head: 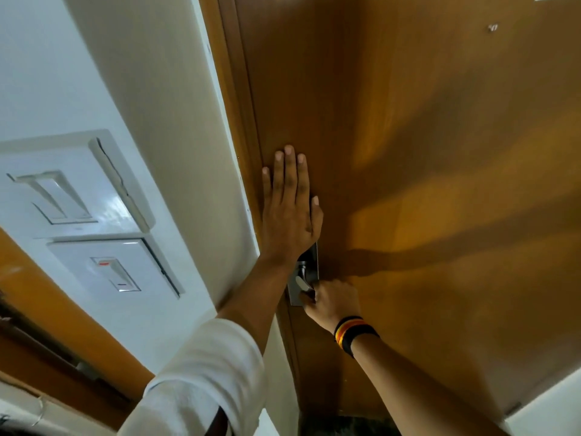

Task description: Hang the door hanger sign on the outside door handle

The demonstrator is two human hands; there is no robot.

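Pressing flat w/ fingers spread, the left hand (290, 212) lay on the door (408, 152). Just below it, the right hand (334, 298) closed on the handle (302, 280); sign not in view, so not yet hung.

The handle (302, 280) is dull grey metal on a lock plate at the wooden door's (408, 152) left edge. It is mostly hidden by the hands, so its pose is unclear.

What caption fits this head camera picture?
Left hand flat on the door, right hand at the lock; no sign in view.
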